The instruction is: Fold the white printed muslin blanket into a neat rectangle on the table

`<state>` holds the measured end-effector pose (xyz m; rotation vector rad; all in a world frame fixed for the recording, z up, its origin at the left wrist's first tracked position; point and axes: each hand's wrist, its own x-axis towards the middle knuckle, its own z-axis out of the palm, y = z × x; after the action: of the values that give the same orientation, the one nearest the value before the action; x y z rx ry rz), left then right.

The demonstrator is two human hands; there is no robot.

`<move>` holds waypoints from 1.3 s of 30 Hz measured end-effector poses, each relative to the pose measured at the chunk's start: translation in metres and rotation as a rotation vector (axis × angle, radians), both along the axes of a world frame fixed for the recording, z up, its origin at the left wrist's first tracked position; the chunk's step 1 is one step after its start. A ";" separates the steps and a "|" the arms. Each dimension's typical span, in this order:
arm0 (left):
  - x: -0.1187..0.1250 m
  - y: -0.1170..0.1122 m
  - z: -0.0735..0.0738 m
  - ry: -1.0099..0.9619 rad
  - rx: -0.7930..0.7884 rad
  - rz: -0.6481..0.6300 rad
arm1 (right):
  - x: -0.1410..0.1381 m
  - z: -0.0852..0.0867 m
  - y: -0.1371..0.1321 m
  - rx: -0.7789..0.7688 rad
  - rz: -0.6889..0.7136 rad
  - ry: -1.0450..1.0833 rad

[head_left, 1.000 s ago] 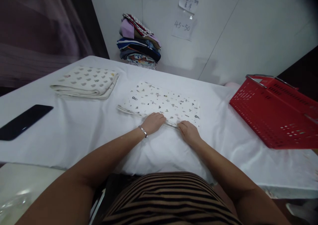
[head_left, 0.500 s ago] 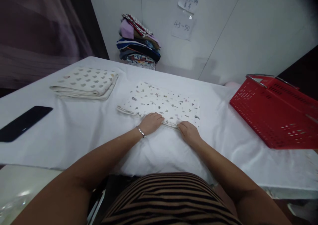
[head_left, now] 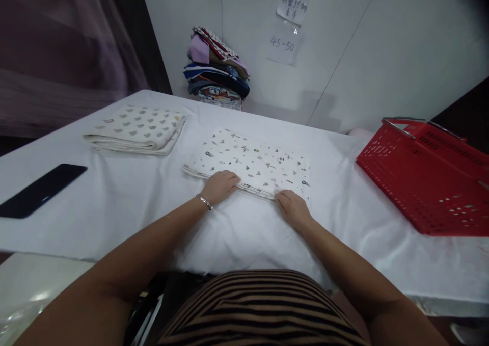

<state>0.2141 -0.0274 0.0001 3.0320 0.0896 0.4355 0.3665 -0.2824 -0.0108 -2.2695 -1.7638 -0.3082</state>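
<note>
A folded white cloth [head_left: 255, 158] with small grey-green printed figures lies in front of me, its layered near edge turned toward my body. Along that edge, left of its middle, my left hand [head_left: 220, 187] pinches the layers with fingers on top; a silver bracelet circles its wrist. Farther right, my right hand [head_left: 294, 208] grips the same edge between thumb and fingers. The thumb of my left hand is hidden. To the left rests a second folded cloth [head_left: 139, 129], cream with grey leaf-like prints, touched by neither hand.
A white sheet covers the table [head_left: 126, 198]. A dark phone-like slab [head_left: 44, 190] lies at the left, and a red plastic basket [head_left: 431, 178] at the right. Behind the table, a pile of folded fabrics [head_left: 217, 73] stands against the wall, near taped paper notes [head_left: 284, 43].
My left hand has slid left along the cloth's near edge, widening the distance between my hands. My right hand stays almost in place. The whole view has shifted slightly.
</note>
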 end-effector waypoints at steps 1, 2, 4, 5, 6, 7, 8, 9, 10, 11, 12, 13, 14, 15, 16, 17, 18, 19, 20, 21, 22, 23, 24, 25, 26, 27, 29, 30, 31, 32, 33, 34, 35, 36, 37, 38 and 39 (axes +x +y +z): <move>-0.002 0.004 0.000 -0.005 -0.005 0.011 | 0.000 0.000 0.000 0.005 0.000 -0.004; -0.004 0.007 0.000 -0.006 -0.007 0.021 | -0.001 0.000 0.000 0.009 0.001 -0.006; -0.009 0.015 0.001 -0.006 -0.004 0.042 | -0.002 0.002 0.000 0.018 -0.003 0.005; -0.011 0.019 0.001 -0.004 0.002 0.054 | -0.002 0.003 0.001 0.022 -0.007 0.016; -0.014 0.022 0.001 -0.003 0.010 0.067 | -0.003 0.005 0.001 0.027 -0.011 0.028; -0.017 0.026 0.001 -0.006 0.017 0.083 | -0.003 0.006 0.001 0.031 -0.013 0.039; -0.020 0.029 0.000 -0.010 0.023 0.098 | -0.004 0.006 0.001 0.033 -0.013 0.047; -0.023 0.032 0.000 -0.017 0.027 0.109 | -0.004 0.006 0.002 0.035 -0.011 0.050; -0.026 0.034 -0.001 -0.024 0.031 0.116 | -0.004 0.006 0.002 0.038 -0.007 0.052; -0.029 0.035 -0.002 -0.030 0.035 0.120 | -0.003 0.005 0.002 0.040 -0.003 0.052; -0.030 0.035 -0.003 -0.035 0.039 0.123 | -0.003 0.004 0.001 0.042 0.000 0.050; -0.032 0.035 -0.003 -0.036 0.047 0.123 | -0.002 0.003 0.001 0.043 0.004 0.048; -0.033 0.035 -0.003 -0.035 0.058 0.123 | -0.002 0.002 0.001 0.047 0.008 0.043; -0.033 0.034 -0.003 -0.033 0.070 0.128 | -0.002 0.001 0.001 0.051 0.012 0.038; -0.033 0.033 -0.003 -0.031 0.083 0.136 | -0.002 0.000 0.001 0.055 0.015 0.032; -0.033 0.032 -0.002 -0.030 0.093 0.147 | -0.002 0.000 0.000 0.059 0.017 0.027; -0.033 0.032 -0.001 -0.030 0.102 0.158 | -0.002 0.000 0.000 0.064 0.018 0.025; -0.033 0.032 0.000 -0.031 0.107 0.169 | -0.002 0.000 0.000 0.067 0.019 0.024; -0.033 0.032 0.001 -0.033 0.112 0.177 | -0.002 0.000 0.000 0.069 0.020 0.024; -0.033 0.032 0.002 -0.036 0.115 0.179 | -0.002 0.000 0.000 0.071 0.021 0.027; -0.033 0.033 0.003 -0.038 0.118 0.177 | -0.002 0.001 0.001 0.074 0.021 0.030; -0.034 0.035 0.004 -0.041 0.122 0.175 | -0.002 0.001 0.001 0.076 0.018 0.034; -0.035 0.036 0.004 -0.044 0.126 0.173 | -0.002 0.001 0.001 0.077 0.013 0.038; -0.036 0.038 0.003 -0.043 0.131 0.174 | -0.002 0.001 0.001 0.075 0.008 0.042; -0.037 0.041 0.003 -0.042 0.137 0.178 | -0.002 0.001 0.001 0.073 0.004 0.044; -0.039 0.043 0.002 -0.039 0.142 0.188 | -0.002 0.000 0.001 0.068 0.004 0.041; -0.042 0.049 0.000 -0.032 0.141 0.206 | -0.003 -0.001 0.000 0.058 0.013 0.030; -0.043 0.051 0.000 -0.026 0.134 0.211 | -0.003 -0.002 0.000 0.055 0.020 0.023; -0.044 0.053 0.000 -0.019 0.126 0.212 | -0.003 -0.002 0.000 0.054 0.024 0.017; -0.045 0.054 0.000 -0.012 0.119 0.214 | -0.003 -0.002 0.000 0.055 0.026 0.014; -0.044 0.055 0.001 -0.007 0.115 0.216 | -0.002 0.000 0.001 0.057 0.026 0.012; -0.043 0.056 0.003 -0.008 0.114 0.221 | -0.001 0.002 0.002 0.061 0.022 0.011; -0.041 0.056 0.006 -0.017 0.116 0.232 | 0.001 0.006 0.003 0.068 0.015 0.007; -0.038 0.056 0.008 -0.035 0.122 0.245 | 0.005 0.010 0.004 0.082 -0.002 -0.003; -0.035 0.056 0.011 -0.059 0.131 0.258 | 0.008 0.014 0.006 0.105 -0.028 -0.020; -0.031 0.056 0.013 -0.085 0.139 0.271 | 0.012 0.018 0.008 0.133 -0.061 -0.041; -0.029 0.055 0.013 -0.107 0.148 0.281 | 0.015 0.020 0.009 0.159 -0.092 -0.065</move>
<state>0.1855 0.0280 0.0135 3.1422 0.5022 0.6515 0.3812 -0.2733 0.0096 -2.2537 -1.6060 -0.5261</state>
